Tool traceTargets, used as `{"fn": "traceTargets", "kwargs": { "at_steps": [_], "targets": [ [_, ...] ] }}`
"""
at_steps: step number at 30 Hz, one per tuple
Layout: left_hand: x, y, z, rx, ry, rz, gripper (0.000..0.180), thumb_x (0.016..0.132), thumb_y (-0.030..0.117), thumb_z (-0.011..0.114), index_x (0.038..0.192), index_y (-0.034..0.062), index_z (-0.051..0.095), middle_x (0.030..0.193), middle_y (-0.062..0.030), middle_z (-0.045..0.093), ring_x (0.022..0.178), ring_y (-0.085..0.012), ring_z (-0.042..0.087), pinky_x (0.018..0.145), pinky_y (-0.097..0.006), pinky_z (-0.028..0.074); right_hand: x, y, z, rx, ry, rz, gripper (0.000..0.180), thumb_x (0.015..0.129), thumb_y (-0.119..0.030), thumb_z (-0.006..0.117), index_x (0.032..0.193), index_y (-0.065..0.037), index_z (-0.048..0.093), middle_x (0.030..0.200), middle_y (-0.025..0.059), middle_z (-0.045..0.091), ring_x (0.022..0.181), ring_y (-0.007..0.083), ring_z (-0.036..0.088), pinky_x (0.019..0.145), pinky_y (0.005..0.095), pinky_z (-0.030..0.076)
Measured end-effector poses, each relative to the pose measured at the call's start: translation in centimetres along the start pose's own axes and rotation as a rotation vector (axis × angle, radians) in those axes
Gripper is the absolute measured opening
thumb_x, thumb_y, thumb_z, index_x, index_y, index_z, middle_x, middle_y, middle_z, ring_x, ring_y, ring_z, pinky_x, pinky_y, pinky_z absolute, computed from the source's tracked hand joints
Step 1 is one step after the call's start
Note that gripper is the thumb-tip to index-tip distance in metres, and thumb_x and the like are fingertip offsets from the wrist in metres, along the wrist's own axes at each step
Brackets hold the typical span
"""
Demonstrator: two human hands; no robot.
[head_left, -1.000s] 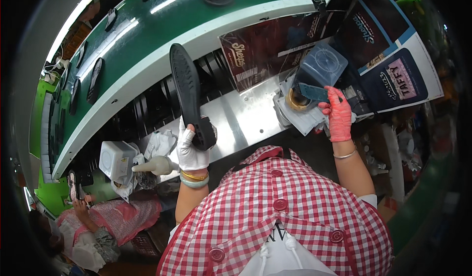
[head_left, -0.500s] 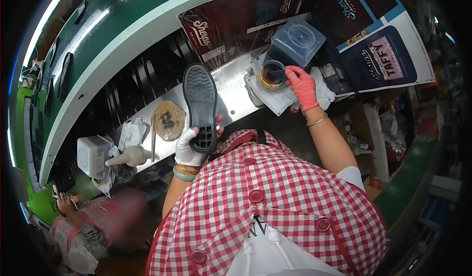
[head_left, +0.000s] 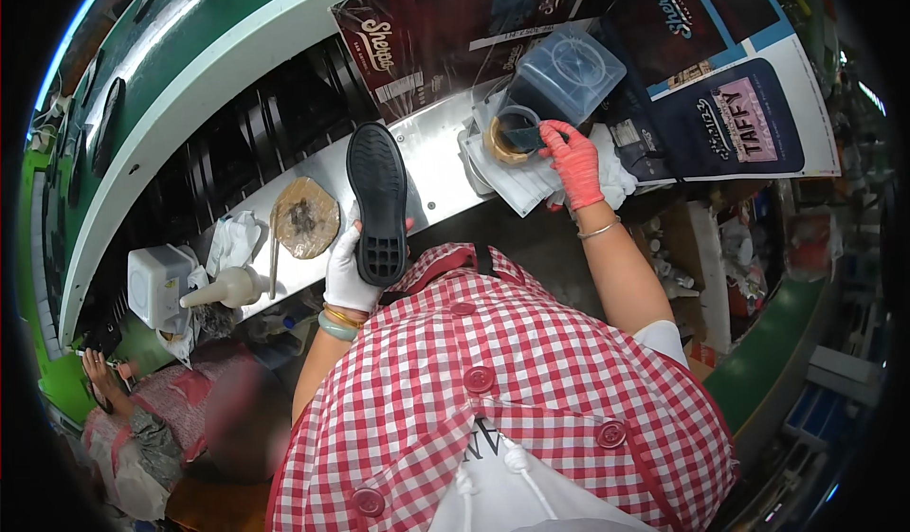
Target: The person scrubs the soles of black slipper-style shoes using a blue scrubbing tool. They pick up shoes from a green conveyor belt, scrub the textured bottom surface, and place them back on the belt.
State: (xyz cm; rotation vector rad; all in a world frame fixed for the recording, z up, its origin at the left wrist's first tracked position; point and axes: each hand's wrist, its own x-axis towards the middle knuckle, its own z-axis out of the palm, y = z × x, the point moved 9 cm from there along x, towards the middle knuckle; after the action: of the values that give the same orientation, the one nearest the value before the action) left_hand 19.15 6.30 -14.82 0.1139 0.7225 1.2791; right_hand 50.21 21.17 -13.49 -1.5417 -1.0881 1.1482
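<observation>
Left hand (head_left: 349, 269): white glove, fingers grasping a black shoe sole (head_left: 377, 200).
Right hand (head_left: 574, 160): red glove, fingers pinching a dark pad (head_left: 524, 138) at the glue pot (head_left: 505, 139).
Sole: looks bare, no glue yet.

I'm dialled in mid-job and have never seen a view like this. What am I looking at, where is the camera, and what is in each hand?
There is no machine here: a person works with two gloved hands. The one picture comes from a wide fisheye camera on the person's head, looking down, so straight edges bend and the checked red-and-white shirt fills the bottom.

The left hand, in a white glove, holds a black shoe sole by its lower end, tread side up. The right hand, in a red glove, dips a dark tool into a small round tin standing on white cloths.

On the metal worktop lie a round brownish pad, a squeeze bottle and a white box. Another person sits at lower left.
</observation>
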Motion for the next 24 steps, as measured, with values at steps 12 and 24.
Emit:
{"fn": "traceTargets", "kwargs": {
  "at_steps": [12, 24],
  "targets": [
    [-0.5, 1.0, 1.8, -0.058, -0.163, 0.035, 0.065, 0.092, 0.057, 0.028, 0.14, 0.0136, 0.028, 0.13, -0.0149, 0.045, 0.108, -0.0325, 0.054, 0.081, -0.04, 0.051, -6.0, -7.3, 5.5, 0.415, -0.309, 0.001, 0.022, 0.091, -0.02, 0.054, 0.101, -0.001, 0.06, 0.083, 0.0041, 0.063, 0.057, 0.0068, 0.058, 0.044, 0.0152, 0.039],
    [-1.8, 3.6, 7.9, 0.006, -0.235, 0.135, 0.075, 0.087, 0.068, 0.02, 0.138, 0.0145, 0.032, 0.119, -0.0248, 0.05, 0.109, -0.0311, 0.053, 0.085, -0.039, 0.048, -12.8, -16.0, 11.8, 0.306, -0.43, -0.114, 0.023, 0.092, -0.019, 0.053, 0.103, -0.001, 0.061, 0.081, 0.0036, 0.064, 0.065, 0.0065, 0.06, 0.051, 0.0168, 0.044]
  ]
}}
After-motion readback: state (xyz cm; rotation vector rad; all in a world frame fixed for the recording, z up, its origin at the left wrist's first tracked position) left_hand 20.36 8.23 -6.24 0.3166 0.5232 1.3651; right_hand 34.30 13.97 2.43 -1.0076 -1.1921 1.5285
